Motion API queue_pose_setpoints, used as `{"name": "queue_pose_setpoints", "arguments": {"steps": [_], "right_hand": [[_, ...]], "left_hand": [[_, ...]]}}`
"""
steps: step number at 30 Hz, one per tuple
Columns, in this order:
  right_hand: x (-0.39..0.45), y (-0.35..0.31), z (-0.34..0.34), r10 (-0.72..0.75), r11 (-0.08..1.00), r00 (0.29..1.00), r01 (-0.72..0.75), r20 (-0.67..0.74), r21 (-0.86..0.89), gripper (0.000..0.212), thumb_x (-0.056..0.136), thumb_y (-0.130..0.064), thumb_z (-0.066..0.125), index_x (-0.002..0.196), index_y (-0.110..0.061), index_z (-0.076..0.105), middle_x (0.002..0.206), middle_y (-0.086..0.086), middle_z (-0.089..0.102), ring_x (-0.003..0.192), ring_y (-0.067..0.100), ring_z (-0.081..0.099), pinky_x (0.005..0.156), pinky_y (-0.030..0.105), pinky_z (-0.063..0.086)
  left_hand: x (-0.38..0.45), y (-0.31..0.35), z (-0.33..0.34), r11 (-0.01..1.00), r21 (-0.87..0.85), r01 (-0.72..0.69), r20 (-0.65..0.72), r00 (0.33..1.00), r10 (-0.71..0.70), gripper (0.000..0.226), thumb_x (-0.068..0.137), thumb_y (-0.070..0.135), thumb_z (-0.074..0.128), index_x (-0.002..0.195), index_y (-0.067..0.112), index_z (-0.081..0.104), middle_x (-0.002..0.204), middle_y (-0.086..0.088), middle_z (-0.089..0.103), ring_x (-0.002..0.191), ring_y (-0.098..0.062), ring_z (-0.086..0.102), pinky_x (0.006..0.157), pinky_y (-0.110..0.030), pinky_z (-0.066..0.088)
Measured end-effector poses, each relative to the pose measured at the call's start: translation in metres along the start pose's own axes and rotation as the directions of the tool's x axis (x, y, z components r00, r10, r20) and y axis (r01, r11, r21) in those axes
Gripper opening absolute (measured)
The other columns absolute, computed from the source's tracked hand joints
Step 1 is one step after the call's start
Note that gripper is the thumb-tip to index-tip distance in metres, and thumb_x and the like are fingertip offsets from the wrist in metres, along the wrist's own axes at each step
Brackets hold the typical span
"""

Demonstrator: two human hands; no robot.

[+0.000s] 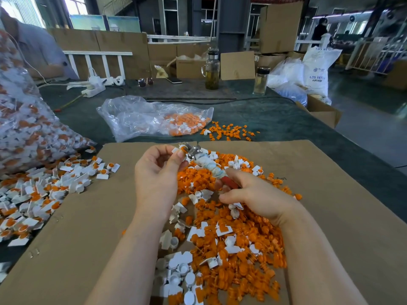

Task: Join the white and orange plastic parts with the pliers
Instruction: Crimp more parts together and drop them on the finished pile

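1. We see our left hand [157,170] raised above the cardboard sheet [88,227], fingers curled, thumb and forefinger pinching a small white and orange part [181,149] at its 1 o'clock.
2. Our right hand [253,194] sits at 4 o'clock from the left one, apart from it, fingers wrapped around the red handle end of the pliers [204,161].
3. The pliers run from the right hand up toward 10 o'clock; their handles are bound in whitish tape and the metal head meets the pinched part just beside the left fingertips.
4. We cannot tell how far the plier jaws stand apart around the part.
5. Under both hands lies a loose heap of orange parts [231,238] with white parts [179,258] mixed in, spread toward 6 o'clock on the cardboard.
6. At 9 o'clock from the left hand a pile of joined pieces [33,194], white with orange centres, spills off the cardboard edge.
7. A filled clear bag [22,128] stands at 10 o'clock, touching that pile.
8. At 12 o'clock, well apart from the hands, a flatter plastic bag [143,117] lies on the dark surface [275,119], with orange pieces scattered by its mouth.
9. Farther back stand a glass jug [212,69] and a bottle [261,80].
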State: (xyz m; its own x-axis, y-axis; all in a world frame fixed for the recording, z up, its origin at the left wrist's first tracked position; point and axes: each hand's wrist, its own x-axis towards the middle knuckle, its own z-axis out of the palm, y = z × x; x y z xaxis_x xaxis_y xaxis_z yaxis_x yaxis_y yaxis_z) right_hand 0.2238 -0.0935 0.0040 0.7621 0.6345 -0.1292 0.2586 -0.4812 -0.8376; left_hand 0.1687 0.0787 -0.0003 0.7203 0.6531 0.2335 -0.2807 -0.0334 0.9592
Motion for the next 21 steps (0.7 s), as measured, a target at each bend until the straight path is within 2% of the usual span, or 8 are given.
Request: {"name": "queue_pose_setpoints", "arguments": {"steps": [3, 5, 7, 9, 12, 16, 19, 21], "right_hand": [[0.003, 0.002, 0.001, -0.018, 0.998, 1.0, 0.018, 0.006, -0.061, 0.031, 0.088, -0.013, 0.063, 0.118, -0.021, 0.056, 0.113, 0.013, 0.062, 0.103, 0.03, 0.061, 0.095, 0.05, 0.048], [0.006, 0.001, 0.002, -0.046, 0.993, 0.999, 0.046, 0.006, -0.112, 0.024, 0.089, -0.01, 0.059, 0.106, -0.025, 0.055, 0.094, 0.002, 0.061, 0.084, 0.022, 0.062, 0.076, 0.04, 0.052], [0.008, 0.001, 0.005, -0.065, 0.988, 0.998, 0.065, 0.004, -0.142, 0.028, 0.089, -0.008, 0.056, 0.106, -0.029, 0.047, 0.083, -0.012, 0.05, 0.069, 0.008, 0.052, 0.064, 0.029, 0.044], [0.011, 0.0, 0.008, -0.066, 0.989, 0.998, 0.065, -0.002, -0.136, 0.035, 0.09, -0.008, 0.053, 0.106, -0.035, 0.04, 0.08, -0.018, 0.04, 0.066, 0.001, 0.046, 0.062, 0.024, 0.04], [0.012, 0.0, 0.009, -0.097, 0.981, 0.995, 0.093, -0.018, -0.172, 0.04, 0.09, -0.008, 0.052, 0.089, -0.045, 0.037, 0.078, -0.02, 0.037, 0.065, -0.002, 0.041, 0.059, 0.018, 0.034], [0.013, 0.0, 0.01, -0.105, 0.97, 0.993, 0.089, -0.062, -0.228, 0.035, 0.09, -0.009, 0.054, 0.121, -0.025, 0.057, 0.082, -0.019, 0.046, 0.069, -0.002, 0.045, 0.06, 0.018, 0.033], [0.013, -0.001, 0.012, -0.117, 0.961, 0.99, 0.094, -0.077, -0.261, 0.027, 0.09, -0.011, 0.055, 0.111, -0.028, 0.056, 0.084, -0.015, 0.051, 0.074, 0.003, 0.05, 0.061, 0.021, 0.037], [0.014, -0.001, 0.012, -0.117, 0.959, 0.99, 0.093, -0.074, -0.266, 0.027, 0.09, -0.011, 0.055, 0.113, -0.026, 0.056, 0.084, -0.016, 0.051, 0.072, 0.003, 0.051, 0.06, 0.021, 0.037]], "left_hand": [[0.001, 0.0, -0.001, 1.0, 0.001, -0.002, 0.007, 1.0, 0.002, 0.01, 0.092, 0.005, 0.066, 0.086, 0.013, 0.067, 0.066, 0.011, 0.068, 0.067, -0.004, 0.067, 0.067, -0.014, 0.053], [0.0, 0.0, -0.002, 1.0, -0.01, 0.004, 0.005, 1.0, -0.004, 0.01, 0.092, 0.006, 0.065, 0.085, 0.013, 0.067, 0.066, 0.011, 0.068, 0.067, -0.004, 0.067, 0.067, -0.014, 0.054], [0.0, 0.0, -0.002, 0.999, -0.032, 0.013, -0.005, 1.0, -0.014, 0.011, 0.092, 0.005, 0.065, 0.085, 0.013, 0.067, 0.068, 0.008, 0.068, 0.065, -0.004, 0.067, 0.067, -0.014, 0.054], [-0.001, 0.001, -0.002, 0.999, -0.044, 0.019, -0.014, 1.0, -0.019, 0.01, 0.092, 0.005, 0.064, 0.086, 0.012, 0.067, 0.072, 0.003, 0.068, 0.064, -0.004, 0.066, 0.067, -0.014, 0.055], [-0.001, 0.001, -0.002, 0.998, -0.052, 0.032, -0.019, 0.999, -0.033, 0.009, 0.092, 0.005, 0.064, 0.086, 0.011, 0.067, 0.074, 0.002, 0.067, 0.064, -0.004, 0.065, 0.069, -0.016, 0.056], [-0.001, 0.002, -0.002, 0.996, -0.069, 0.063, -0.019, 0.998, -0.064, 0.01, 0.092, 0.005, 0.064, 0.085, 0.012, 0.066, 0.066, 0.009, 0.068, 0.064, -0.005, 0.065, 0.072, -0.019, 0.058], [-0.001, 0.002, -0.003, 0.994, -0.085, 0.074, -0.015, 0.997, -0.075, 0.009, 0.092, 0.005, 0.063, 0.086, 0.011, 0.066, 0.065, 0.01, 0.068, 0.064, -0.004, 0.065, 0.072, -0.02, 0.058], [0.0, 0.002, -0.004, 0.991, -0.093, 0.094, -0.012, 0.995, -0.095, 0.009, 0.092, 0.004, 0.064, 0.086, 0.01, 0.066, 0.064, 0.009, 0.069, 0.063, -0.004, 0.066, 0.071, -0.02, 0.058]]}}
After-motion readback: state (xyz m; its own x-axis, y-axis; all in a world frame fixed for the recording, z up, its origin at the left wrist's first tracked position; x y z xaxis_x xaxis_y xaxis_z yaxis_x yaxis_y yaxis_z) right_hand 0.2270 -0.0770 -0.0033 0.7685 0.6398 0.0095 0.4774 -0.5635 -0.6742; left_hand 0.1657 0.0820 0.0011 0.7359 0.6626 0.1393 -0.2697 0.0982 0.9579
